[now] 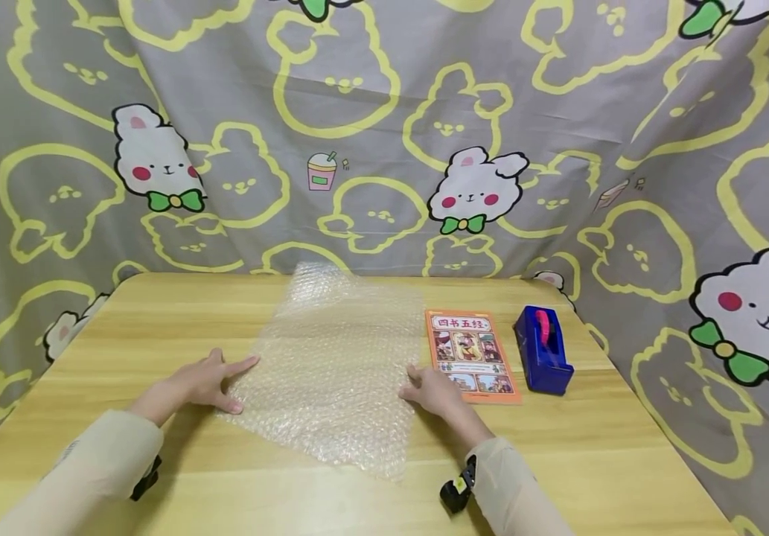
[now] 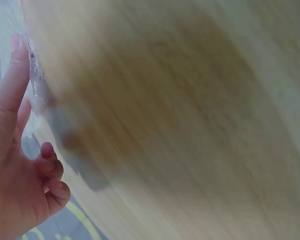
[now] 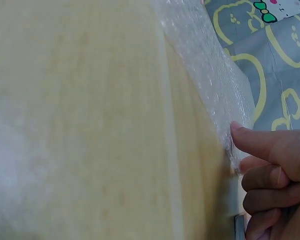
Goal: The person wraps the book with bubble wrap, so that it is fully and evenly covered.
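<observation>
A sheet of clear bubble wrap (image 1: 330,372) lies spread on the wooden table, its far end reaching the back edge. At its left edge is my left hand (image 1: 208,380), thumb and index finger spread and touching the sheet. The other fingers of this left hand (image 2: 20,165) are loosely bent in the left wrist view. On the opposite side my right hand (image 1: 434,391) pinches the sheet's right edge between thumb and index finger. Seen from the right wrist, the remaining fingers of the right hand (image 3: 280,175) are curled in beside the bubble wrap (image 3: 205,65).
An orange-covered book (image 1: 471,357) with cartoon pictures lies just right of the sheet, close by my right hand. Beyond it stands a blue tape dispenser (image 1: 543,357) with a pink roll. A grey patterned curtain (image 1: 371,149) hangs behind and around the table (image 1: 156,327).
</observation>
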The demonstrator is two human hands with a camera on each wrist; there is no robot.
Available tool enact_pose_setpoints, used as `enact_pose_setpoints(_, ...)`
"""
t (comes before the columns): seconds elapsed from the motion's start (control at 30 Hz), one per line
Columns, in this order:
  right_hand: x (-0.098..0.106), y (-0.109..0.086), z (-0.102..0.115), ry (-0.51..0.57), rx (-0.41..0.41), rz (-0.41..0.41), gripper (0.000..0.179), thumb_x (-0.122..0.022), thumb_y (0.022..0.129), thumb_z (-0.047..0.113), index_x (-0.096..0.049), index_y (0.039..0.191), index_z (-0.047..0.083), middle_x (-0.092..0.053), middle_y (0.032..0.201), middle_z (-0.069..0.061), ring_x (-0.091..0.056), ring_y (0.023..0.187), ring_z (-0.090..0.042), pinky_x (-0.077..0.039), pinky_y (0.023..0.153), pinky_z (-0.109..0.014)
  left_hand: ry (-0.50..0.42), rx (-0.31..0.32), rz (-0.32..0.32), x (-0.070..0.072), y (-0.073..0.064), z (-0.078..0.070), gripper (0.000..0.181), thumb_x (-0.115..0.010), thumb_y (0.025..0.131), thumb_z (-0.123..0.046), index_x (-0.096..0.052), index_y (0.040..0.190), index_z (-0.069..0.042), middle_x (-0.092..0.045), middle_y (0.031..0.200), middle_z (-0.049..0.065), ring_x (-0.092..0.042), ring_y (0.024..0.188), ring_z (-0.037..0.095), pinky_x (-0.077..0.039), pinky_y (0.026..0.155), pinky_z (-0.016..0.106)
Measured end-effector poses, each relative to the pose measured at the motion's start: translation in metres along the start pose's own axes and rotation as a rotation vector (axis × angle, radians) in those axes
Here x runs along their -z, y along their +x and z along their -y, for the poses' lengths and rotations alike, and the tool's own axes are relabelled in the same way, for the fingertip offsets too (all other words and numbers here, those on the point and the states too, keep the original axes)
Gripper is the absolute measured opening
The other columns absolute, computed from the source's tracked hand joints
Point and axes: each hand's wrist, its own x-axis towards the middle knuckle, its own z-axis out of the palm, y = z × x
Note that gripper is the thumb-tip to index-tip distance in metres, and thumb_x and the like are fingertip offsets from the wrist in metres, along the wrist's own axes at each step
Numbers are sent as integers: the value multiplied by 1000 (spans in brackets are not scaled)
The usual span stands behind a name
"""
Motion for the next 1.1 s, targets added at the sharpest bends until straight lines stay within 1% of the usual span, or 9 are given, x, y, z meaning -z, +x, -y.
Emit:
enact_pose_setpoints(0.1,-1,-1,2,0,10,0,60,-64,82,37,-48,131,7,-48,132,-18,-46,119,-37,-39,96,-50,-6,-5,7,1,-1,2,95,-71,65,-54,-33,141,-11,-32,113,46,-53,86,40,-47,68,52)
enact_pose_setpoints(0.23,-1,-4,2,24,7,19,61,-65,81,37,-48,131,7,-47,133,-17,-45,120,-36,-39,97,-49,3,-2,30,5,1,3,94,-71,66,-53,-32,141,-12,-27,118,50,-49,97,53,-44,74,59)
enact_pose_setpoints(0.33,-1,-6,3,32,15,31,62,-66,81,37,-48,131,5,-48,132,-17,-46,119,-37,-40,95,-49,19,2,38,7,2,6,94,-71,66,-53,-32,141,-12,-20,121,53,-38,105,63,-40,79,65)
enact_pose_setpoints(0.53,-1,-7,7,2,25,22,63,-66,80,39,-49,130,5,-50,129,-19,-49,115,-38,-44,90,-48,29,14,48,8,5,10,96,-70,64,-54,-32,141,-12,-18,122,54,-36,106,65,-37,81,67)
enact_pose_setpoints(0.7,-2,-6,8,-15,32,8,63,-67,80,39,-50,129,4,-51,128,-19,-50,114,-38,-44,90,-48,25,37,64,11,8,10,96,-70,63,-54,-31,142,-13,-14,125,54,-32,108,66,-35,83,69)
enact_pose_setpoints(0.9,-3,-7,8,-9,31,15,63,-67,80,37,-49,130,4,-50,130,-19,-48,116,-38,-41,94,-48,48,39,64,16,12,8,96,-71,62,-52,-33,140,-12,-20,122,52,-39,103,64,-38,81,66)
enact_pose_setpoints(1.1,-4,-7,10,0,31,21,63,-67,79,37,-49,130,4,-49,131,-18,-47,118,-38,-38,97,-50,41,50,67,18,16,9,95,-72,61,-49,-34,140,-10,-10,125,55,-28,110,68,-33,84,70)
